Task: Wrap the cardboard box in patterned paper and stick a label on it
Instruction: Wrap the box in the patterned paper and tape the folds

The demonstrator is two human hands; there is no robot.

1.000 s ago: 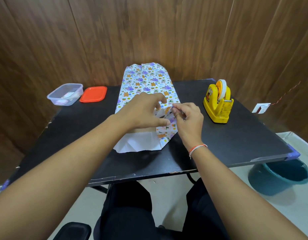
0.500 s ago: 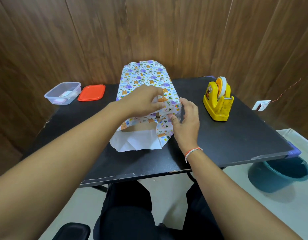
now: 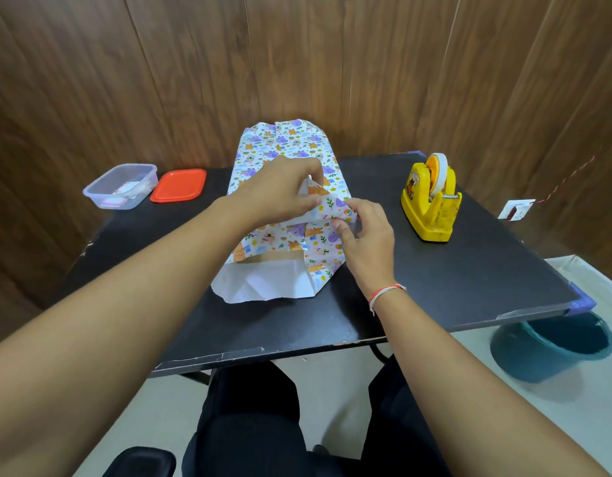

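Note:
A cardboard box (image 3: pixel 280 259) lies mid-table, mostly covered by patterned paper (image 3: pixel 287 142) printed with small animals; only a brown strip of the box shows at the near end. The paper's white underside (image 3: pixel 263 284) spreads toward me, and its far end curls up against the wall. My left hand (image 3: pixel 280 194) pinches a folded flap of the paper over the box. My right hand (image 3: pixel 366 235) pinches the paper's edge just right of it. No label can be made out.
A yellow tape dispenser (image 3: pixel 430 204) stands at the right of the black table (image 3: pixel 435 287). A clear plastic tub (image 3: pixel 120 185) and its orange lid (image 3: pixel 179 185) sit at the far left. A teal bucket (image 3: pixel 552 346) is on the floor, right.
The paper flap has been pulled further across the top of the box. My right hand went from lying flat against the paper's side to pinching its edge.

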